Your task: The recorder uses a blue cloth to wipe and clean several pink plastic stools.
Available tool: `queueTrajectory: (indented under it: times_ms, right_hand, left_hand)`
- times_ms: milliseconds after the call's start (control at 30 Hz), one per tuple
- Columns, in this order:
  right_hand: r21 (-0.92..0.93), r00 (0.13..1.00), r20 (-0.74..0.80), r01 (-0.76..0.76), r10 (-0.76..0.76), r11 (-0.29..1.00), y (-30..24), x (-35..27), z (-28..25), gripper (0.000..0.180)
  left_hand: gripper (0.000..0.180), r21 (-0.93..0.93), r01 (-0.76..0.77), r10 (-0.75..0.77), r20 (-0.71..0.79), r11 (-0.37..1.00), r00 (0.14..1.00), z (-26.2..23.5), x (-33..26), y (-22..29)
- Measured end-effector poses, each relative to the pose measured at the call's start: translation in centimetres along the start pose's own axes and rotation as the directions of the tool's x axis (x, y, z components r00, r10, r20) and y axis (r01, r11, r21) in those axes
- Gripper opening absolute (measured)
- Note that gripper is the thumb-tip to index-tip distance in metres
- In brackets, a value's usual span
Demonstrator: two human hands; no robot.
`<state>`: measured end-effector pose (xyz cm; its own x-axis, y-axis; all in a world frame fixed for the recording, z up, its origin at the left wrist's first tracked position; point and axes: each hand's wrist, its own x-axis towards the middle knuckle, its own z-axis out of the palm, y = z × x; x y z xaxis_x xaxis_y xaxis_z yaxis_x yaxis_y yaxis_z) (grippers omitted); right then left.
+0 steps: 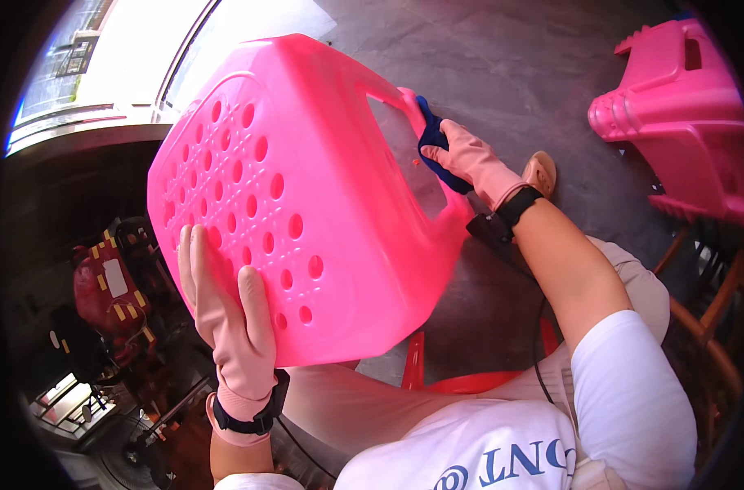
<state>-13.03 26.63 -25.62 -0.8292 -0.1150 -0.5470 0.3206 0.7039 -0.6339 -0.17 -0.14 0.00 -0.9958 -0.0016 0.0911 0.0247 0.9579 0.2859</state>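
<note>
A bright pink plastic stool (339, 220) is tipped on its side before me, its perforated seat turned to the left and its legs to the right. My left hand (234, 331), in a pale pink rubber glove, lies against the lower part of the seat with its fingers stretched out and thumb apart. In my right hand (474, 163), gloved the same way, is a dark blue cloth (434, 137). The cloth is pressed against a stool leg at the far right of the stool. Part of that leg is hidden behind the cloth and glove.
More pink plastic stools (674, 122), seemingly stacked, lie at the upper right on the grey floor (502, 57). A wooden chair frame (707, 327) is at the right. A red machine (110, 286) stands in the dark at the left. Red plastic (478, 382) shows under my legs.
</note>
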Motion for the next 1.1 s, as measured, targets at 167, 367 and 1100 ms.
queueTrajectory:
  times_ms: [167,367,1100]
  right_hand:
    - [0.168,0.997,-0.082,0.009,0.005,0.986,4.3,-4.2,2.5,0.07]
    - [0.193,0.996,-0.058,-0.054,0.067,0.98,7.4,-10.3,6.5,0.054]
    - [0.316,0.967,-0.176,-0.12,0.182,0.941,13.1,-10.6,12.1,0.043]
  left_hand:
    - [0.053,0.008,-0.033,0.033,-0.054,0.999,0.998,0.2,0.1,-0.1]
    - [0.053,0.052,-0.032,0.036,-0.082,0.998,0.996,0.3,-0.1,-0.4]
    - [0.049,0.036,-0.063,0.065,-0.055,0.997,0.996,0.3,0.0,0.1]
